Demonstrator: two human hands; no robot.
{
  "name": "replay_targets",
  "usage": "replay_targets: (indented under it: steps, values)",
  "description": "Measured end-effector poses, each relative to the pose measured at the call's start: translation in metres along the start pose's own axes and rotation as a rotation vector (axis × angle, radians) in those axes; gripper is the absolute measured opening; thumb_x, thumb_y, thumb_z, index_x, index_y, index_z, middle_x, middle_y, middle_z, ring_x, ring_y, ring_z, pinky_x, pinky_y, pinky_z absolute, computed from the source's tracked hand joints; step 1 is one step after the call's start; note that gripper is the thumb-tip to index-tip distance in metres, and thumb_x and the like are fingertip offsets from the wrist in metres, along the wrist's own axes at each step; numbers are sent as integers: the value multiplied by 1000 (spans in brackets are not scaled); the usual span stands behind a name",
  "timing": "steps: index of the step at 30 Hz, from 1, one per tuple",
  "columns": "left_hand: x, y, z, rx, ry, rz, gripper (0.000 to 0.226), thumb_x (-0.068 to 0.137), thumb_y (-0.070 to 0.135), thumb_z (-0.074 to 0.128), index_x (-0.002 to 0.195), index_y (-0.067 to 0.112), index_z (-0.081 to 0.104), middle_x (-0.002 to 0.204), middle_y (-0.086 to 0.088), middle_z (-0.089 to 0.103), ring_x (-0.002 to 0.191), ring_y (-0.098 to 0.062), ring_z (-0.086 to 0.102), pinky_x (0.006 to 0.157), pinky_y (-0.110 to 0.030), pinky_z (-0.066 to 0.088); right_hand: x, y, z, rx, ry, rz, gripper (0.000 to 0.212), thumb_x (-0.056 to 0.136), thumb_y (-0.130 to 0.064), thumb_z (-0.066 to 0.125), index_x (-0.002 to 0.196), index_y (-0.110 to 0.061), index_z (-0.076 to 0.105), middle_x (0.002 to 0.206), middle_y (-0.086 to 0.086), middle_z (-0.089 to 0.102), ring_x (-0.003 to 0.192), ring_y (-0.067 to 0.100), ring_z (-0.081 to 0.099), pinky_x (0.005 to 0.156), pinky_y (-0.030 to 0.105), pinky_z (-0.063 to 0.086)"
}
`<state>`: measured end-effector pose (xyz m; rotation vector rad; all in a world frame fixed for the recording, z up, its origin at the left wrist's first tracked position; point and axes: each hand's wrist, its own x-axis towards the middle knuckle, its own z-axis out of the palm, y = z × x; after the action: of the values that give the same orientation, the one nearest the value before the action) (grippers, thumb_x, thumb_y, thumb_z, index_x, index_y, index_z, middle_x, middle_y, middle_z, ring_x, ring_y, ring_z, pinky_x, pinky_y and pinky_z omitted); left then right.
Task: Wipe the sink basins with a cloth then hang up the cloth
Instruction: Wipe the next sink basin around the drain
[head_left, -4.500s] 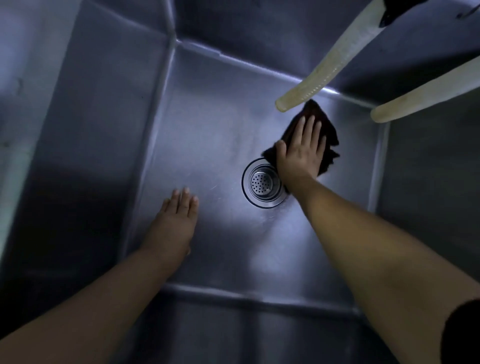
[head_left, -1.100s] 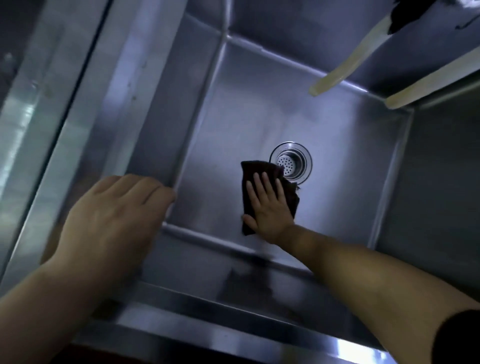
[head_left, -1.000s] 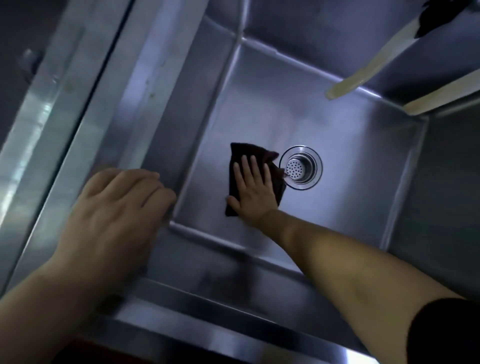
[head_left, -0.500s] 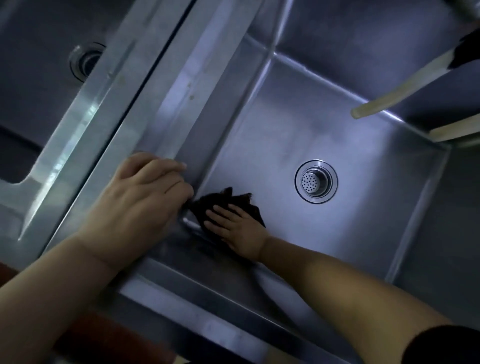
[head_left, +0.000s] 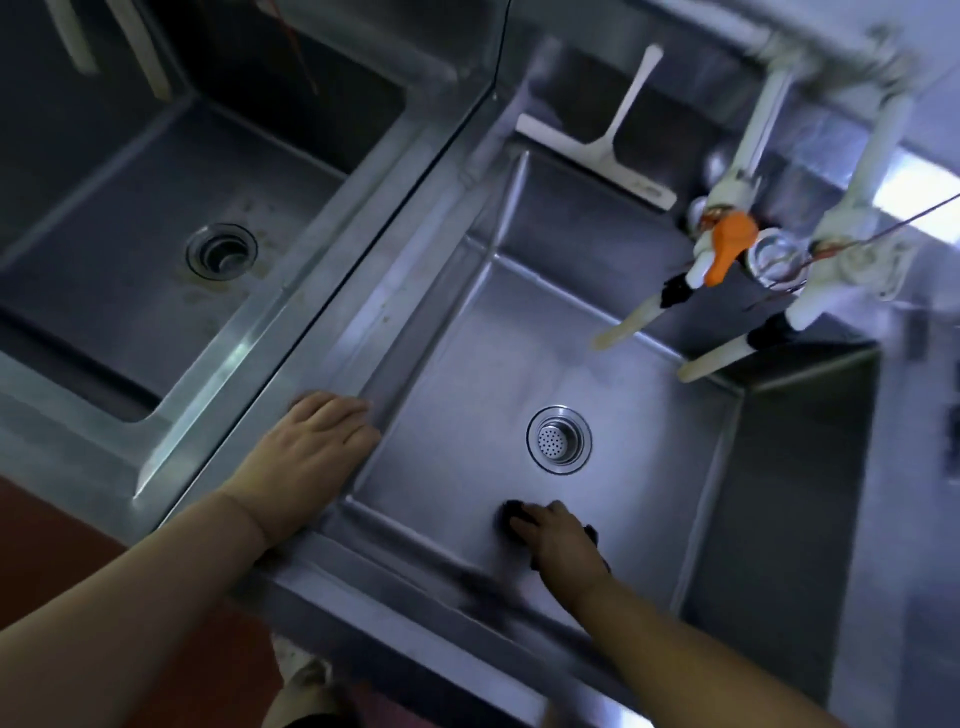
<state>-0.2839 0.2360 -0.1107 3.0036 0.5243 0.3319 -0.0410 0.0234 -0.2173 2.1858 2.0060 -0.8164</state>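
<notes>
A deep steel sink basin (head_left: 519, 322) fills the middle of the head view, with a round drain strainer (head_left: 559, 439) in its floor. My right hand (head_left: 558, 538) presses a dark cloth (head_left: 511, 514) flat against the basin floor near the front wall, just in front of the drain; most of the cloth is hidden under the hand. My left hand (head_left: 306, 457) rests on the basin's front left rim corner, fingers bent over the edge. A second steel basin (head_left: 130, 218) with its own drain (head_left: 222, 251) lies to the left.
Two white taps (head_left: 727, 244) with pale hose ends hang over the back right of the basin; one has an orange handle. A white squeegee (head_left: 597, 150) lies on the back ledge. Red floor (head_left: 52, 525) shows at the lower left.
My right hand has slid the cloth rightward from the front left corner to in front of the drain. The view has pulled back and up. My left hand stays on the rim.
</notes>
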Motion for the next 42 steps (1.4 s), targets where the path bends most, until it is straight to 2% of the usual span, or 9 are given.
replay_targets:
  steps: [2, 5, 10, 16, 20, 25, 30, 34, 42]
  values:
    - [-5, -2, -12, -6, 17, -13, 29, 84, 10, 40, 81, 7, 68, 88, -10, 69, 97, -29, 66, 90, -37, 41, -2, -12, -16, 14, 1, 65, 68, 77, 7, 59, 138, -22, 47, 145, 0, 41, 119, 25, 43, 98, 29, 40]
    - [-20, -17, -32, 22, 41, -75, 28, 89, 12, 40, 77, 10, 66, 83, -7, 68, 99, -29, 66, 91, -35, 39, 11, -48, -46, 141, 177, 63, 64, 80, 4, 61, 137, -23, 49, 143, -8, 43, 116, 19, 42, 95, 14, 32]
    - [-66, -72, -81, 58, 67, -163, 24, 83, 12, 42, 76, 11, 64, 83, -3, 67, 104, -27, 63, 87, -32, 37, 48, -144, -106, 221, 484, 9, 65, 51, 16, 80, 112, -2, 68, 115, 12, 65, 94, 30, 57, 87, 32, 49]
    - [-149, -164, -159, 104, 32, -247, 26, 82, 19, 42, 76, 16, 67, 83, 2, 68, 104, -25, 64, 85, -31, 36, 103, -286, -163, 253, 690, 60, 54, 72, 17, 60, 119, -10, 66, 123, 7, 61, 108, 26, 53, 99, 28, 41]
    - [-196, -213, -194, 130, -28, -284, 29, 81, 23, 42, 71, 22, 69, 77, 6, 68, 98, -22, 66, 84, -29, 38, 143, -365, -180, 296, 642, 97, 52, 84, 8, 52, 128, -18, 60, 134, 0, 51, 123, 14, 42, 107, 16, 24]
    - [-234, -269, -220, 77, -31, -328, 27, 79, 25, 43, 65, 23, 66, 69, 7, 64, 86, -20, 66, 77, -28, 37, 186, -443, -185, 290, 609, 34, 53, 82, 8, 51, 128, -18, 60, 132, 0, 52, 122, 14, 42, 107, 21, 29]
    - [-232, -309, -214, 8, -34, -354, 28, 79, 26, 42, 68, 22, 67, 69, 7, 64, 83, -18, 65, 75, -27, 36, 221, -468, -187, 298, 596, 47, 52, 83, 6, 52, 127, -18, 60, 129, -1, 53, 119, 9, 41, 100, -2, 12]
    - [-216, -336, -200, -25, -67, -346, 30, 79, 29, 40, 65, 23, 66, 66, 7, 63, 77, -17, 63, 69, -26, 45, 248, -465, -180, 335, 537, 85, 51, 84, 4, 52, 130, -19, 58, 131, 0, 50, 120, 11, 44, 105, 12, 22]
    - [-156, -411, -179, -55, -180, -301, 23, 74, 24, 49, 58, 22, 66, 58, 7, 61, 68, -18, 65, 57, -24, 51, 327, -436, -169, 427, 411, 221, 53, 83, 3, 59, 132, -17, 55, 132, 4, 49, 121, 17, 46, 110, 18, 27]
